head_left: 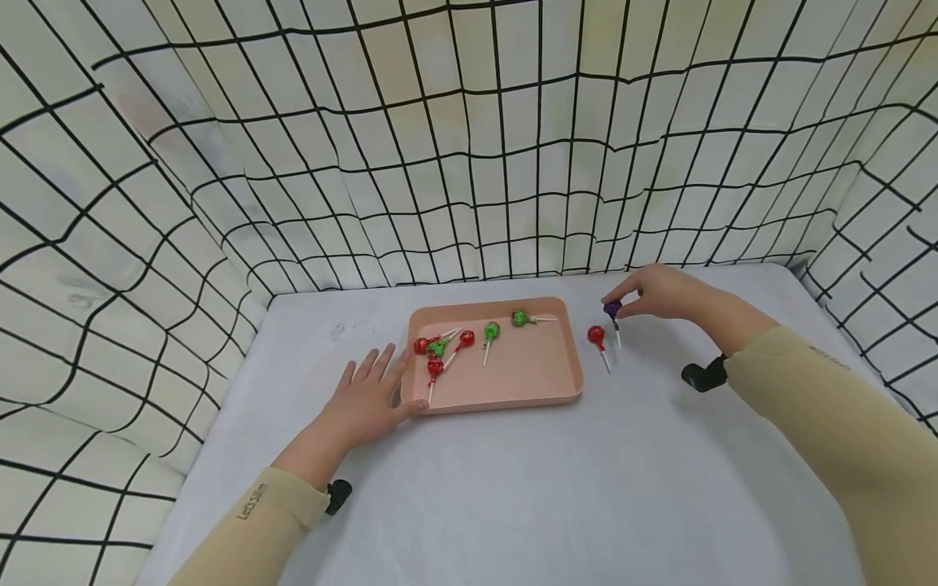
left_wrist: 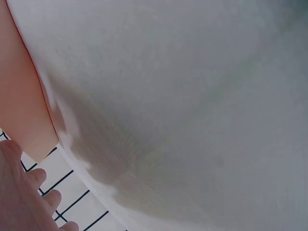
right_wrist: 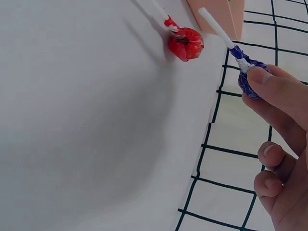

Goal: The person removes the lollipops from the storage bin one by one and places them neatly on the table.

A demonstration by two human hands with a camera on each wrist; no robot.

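Observation:
My right hand (head_left: 663, 293) pinches a purple-wrapped lollipop (right_wrist: 246, 72) by its head between thumb and finger, the white stick pointing away from the palm. Just beside it on the white tabletop lies a red lollipop (head_left: 597, 335). A pink tray (head_left: 513, 382) is left of both. Fingers spread, my left hand (head_left: 370, 399) rests at the tray's left edge, its thumb touching the near corner. Inside the tray, several red and green lollipops cluster at the left, among them a red one (head_left: 435, 366); a green lollipop (head_left: 492, 330) lies mid-tray and another green lollipop (head_left: 519, 318) near the far edge.
White walls with a black grid (head_left: 538, 163) rise behind the table and at both sides. A white cloth (head_left: 557, 496) covers the tabletop. Black wrist-worn pieces, one of them a dark clip (head_left: 705, 374), stick out at both sleeves.

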